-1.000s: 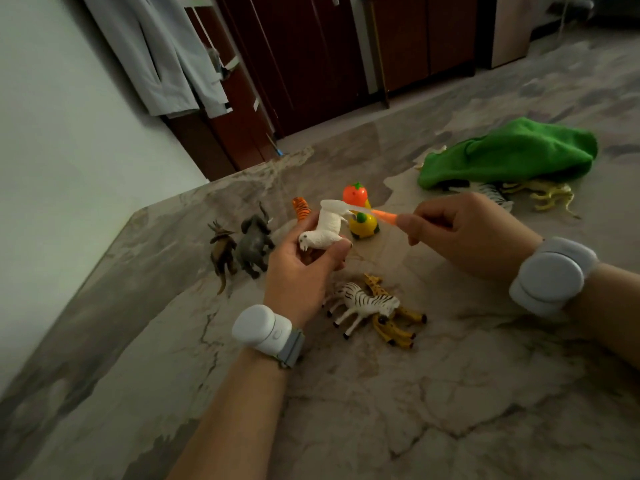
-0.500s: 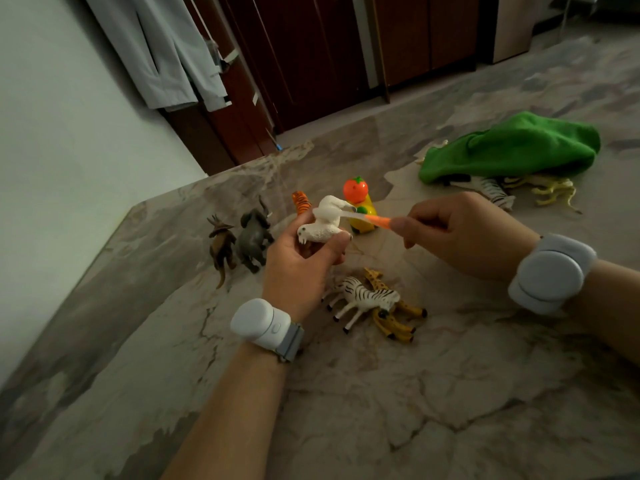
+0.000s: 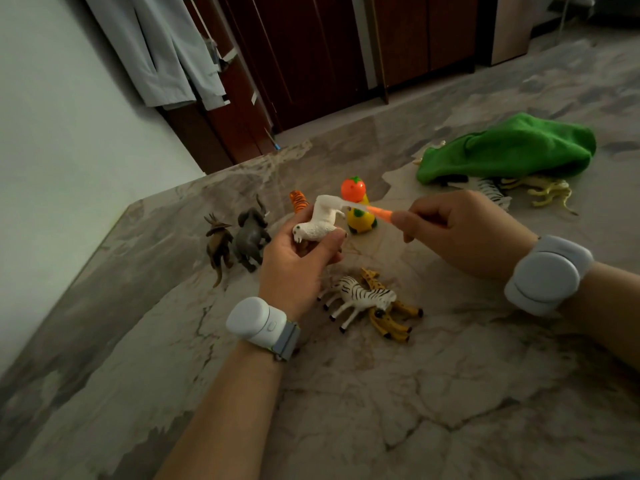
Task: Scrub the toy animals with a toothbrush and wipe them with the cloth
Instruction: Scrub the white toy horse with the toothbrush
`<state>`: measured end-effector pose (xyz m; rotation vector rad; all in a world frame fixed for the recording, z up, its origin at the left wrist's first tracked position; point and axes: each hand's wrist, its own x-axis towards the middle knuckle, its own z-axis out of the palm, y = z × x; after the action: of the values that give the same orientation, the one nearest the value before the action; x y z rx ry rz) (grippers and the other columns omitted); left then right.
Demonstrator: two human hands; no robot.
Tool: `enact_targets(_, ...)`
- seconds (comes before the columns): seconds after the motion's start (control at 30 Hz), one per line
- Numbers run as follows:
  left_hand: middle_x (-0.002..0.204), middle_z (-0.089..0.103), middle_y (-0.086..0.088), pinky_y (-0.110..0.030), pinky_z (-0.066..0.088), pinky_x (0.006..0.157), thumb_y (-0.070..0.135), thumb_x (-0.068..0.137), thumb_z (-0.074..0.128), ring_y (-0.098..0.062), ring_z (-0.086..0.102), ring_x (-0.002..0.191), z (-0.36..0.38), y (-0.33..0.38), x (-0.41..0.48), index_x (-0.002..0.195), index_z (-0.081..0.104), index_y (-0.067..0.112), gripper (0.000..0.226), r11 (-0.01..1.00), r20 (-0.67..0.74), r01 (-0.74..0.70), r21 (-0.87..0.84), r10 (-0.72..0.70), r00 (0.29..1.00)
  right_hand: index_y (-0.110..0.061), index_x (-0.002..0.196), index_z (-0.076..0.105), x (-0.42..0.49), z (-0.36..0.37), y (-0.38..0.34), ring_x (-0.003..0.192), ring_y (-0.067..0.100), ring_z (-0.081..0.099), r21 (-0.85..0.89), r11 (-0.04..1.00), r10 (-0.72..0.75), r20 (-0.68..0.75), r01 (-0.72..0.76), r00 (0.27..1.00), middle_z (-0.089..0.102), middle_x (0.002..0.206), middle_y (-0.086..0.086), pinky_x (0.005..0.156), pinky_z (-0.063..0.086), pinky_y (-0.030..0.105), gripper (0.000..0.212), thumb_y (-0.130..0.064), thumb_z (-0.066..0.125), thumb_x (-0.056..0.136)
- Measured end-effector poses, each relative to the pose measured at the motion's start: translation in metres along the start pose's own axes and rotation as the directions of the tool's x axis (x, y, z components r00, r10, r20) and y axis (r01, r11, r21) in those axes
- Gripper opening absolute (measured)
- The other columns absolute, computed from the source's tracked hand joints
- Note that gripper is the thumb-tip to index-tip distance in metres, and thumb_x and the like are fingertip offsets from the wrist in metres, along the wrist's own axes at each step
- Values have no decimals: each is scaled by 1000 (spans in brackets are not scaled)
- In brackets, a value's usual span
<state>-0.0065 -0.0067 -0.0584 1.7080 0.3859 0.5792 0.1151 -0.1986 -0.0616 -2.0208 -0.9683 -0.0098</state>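
My left hand (image 3: 298, 261) grips a white toy animal (image 3: 320, 221), head pointing down-left. My right hand (image 3: 460, 230) holds an orange-handled toothbrush (image 3: 375, 211) whose pale head lies against the white toy's back. A zebra (image 3: 360, 299) lies across a giraffe (image 3: 388, 313) on the marble table (image 3: 415, 410) just below my hands. A grey elephant (image 3: 251, 233) and a brown horned animal (image 3: 218, 242) stand to the left. A tiger (image 3: 298, 200) shows behind my left fingers. The green cloth (image 3: 509, 150) lies bunched at the far right.
An orange and yellow toy (image 3: 358, 206) stands behind the toothbrush. Another striped toy (image 3: 491, 192) and a yellow animal (image 3: 550, 192) lie partly under the cloth's near edge. The table's left edge meets a pale wall (image 3: 62, 150). Dark wooden cabinets (image 3: 311, 57) stand beyond.
The toothbrush head has slid along the white toy's back, and both hands have shifted slightly. The toys on the table stayed put.
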Motion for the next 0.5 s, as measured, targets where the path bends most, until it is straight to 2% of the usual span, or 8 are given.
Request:
enact_targets(0.1,103,73,-10,-21,57,69,16,86,74,-15,73,80,-1,0,-1,134,59,14,50,1000,-2,-16,7,16,1000,-25,72,70,-3,2,-7,47,5,48,11,998,-55,107,54,993,54,53,-13,50,37,12,45,-61,48,86)
enact_targets(0.3,108,73,-5,-30,59,76,19,85,76,-18,73,87,0,-3,1,136,57,20,55,1000,-3,1,-7,-1,1000,-26,72,70,3,0,3,44,6,46,-15,1000,10,-52,-10,999,51,49,-4,45,34,14,40,-56,51,93)
enact_targets(0.43,102,74,-8,-31,59,77,20,85,76,-19,74,84,-1,-4,0,134,59,18,52,1000,-6,-12,7,12,1000,-28,72,70,-3,1,-5,48,5,49,4,999,-52,99,52,994,55,54,-8,49,36,12,46,-66,46,83)
enact_targets(0.5,102,74,-7,-32,60,77,19,85,76,-19,74,84,-1,-5,1,135,58,18,53,1000,-6,-4,5,4,1000,-27,72,70,-1,3,-3,47,5,49,-4,999,-40,75,40,996,54,53,-9,49,36,13,45,-64,48,85)
